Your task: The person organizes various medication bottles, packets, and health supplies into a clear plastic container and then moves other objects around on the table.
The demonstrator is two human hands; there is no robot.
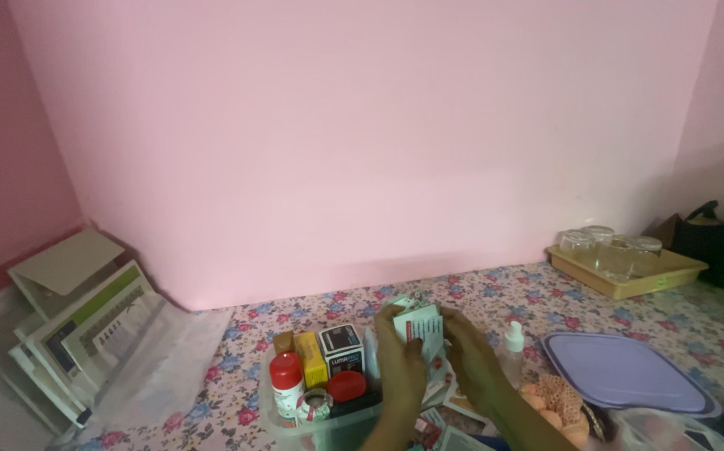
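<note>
Flowered surface runs wide and open toward the pink wall, with a lilac lid lying to the right. Clear plastic box sits packed at the near edge, tight quarters there. Above it both hands share a small white carton: left hand and right hand, fingers closed on its side edges. Looks light, thin-walled, crushable, so hold the edges gently.
</note>
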